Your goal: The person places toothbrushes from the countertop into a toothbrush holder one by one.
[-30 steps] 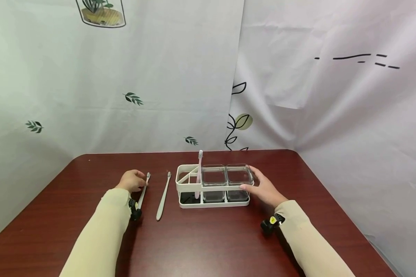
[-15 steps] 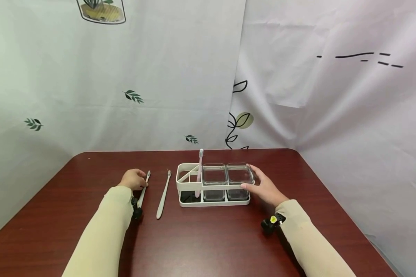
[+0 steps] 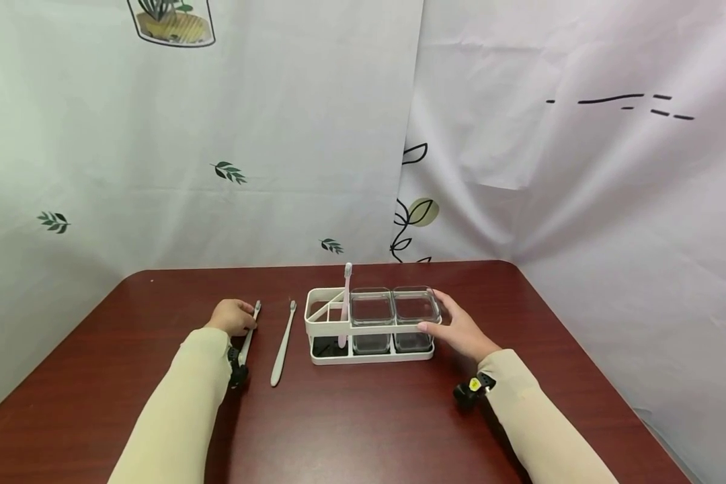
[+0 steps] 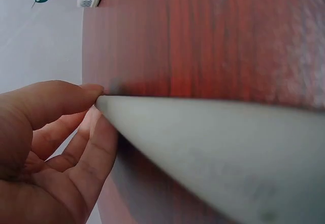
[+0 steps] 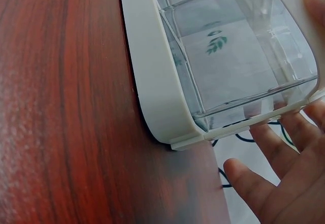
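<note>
Pale cloth backdrop (image 3: 302,121) with printed leaf motifs (image 3: 228,173), behind a reddish-brown wooden table (image 3: 387,430). At left, left hand (image 3: 232,317) with thumb and fingertips pinching a white toothbrush (image 3: 246,346) near its bristled end, handle pointing back beneath the wrist. Just to the right, flat on the table, a second toothbrush (image 3: 282,349). Near centre, a white rack (image 3: 327,329) with a pink toothbrush (image 3: 346,296) upright beside a left glass cup (image 3: 372,309) and a right glass cup (image 3: 415,309). At its right end, right hand (image 3: 460,333) grasping the rack, thumb on the front rim, other fingers around the end and back
</note>
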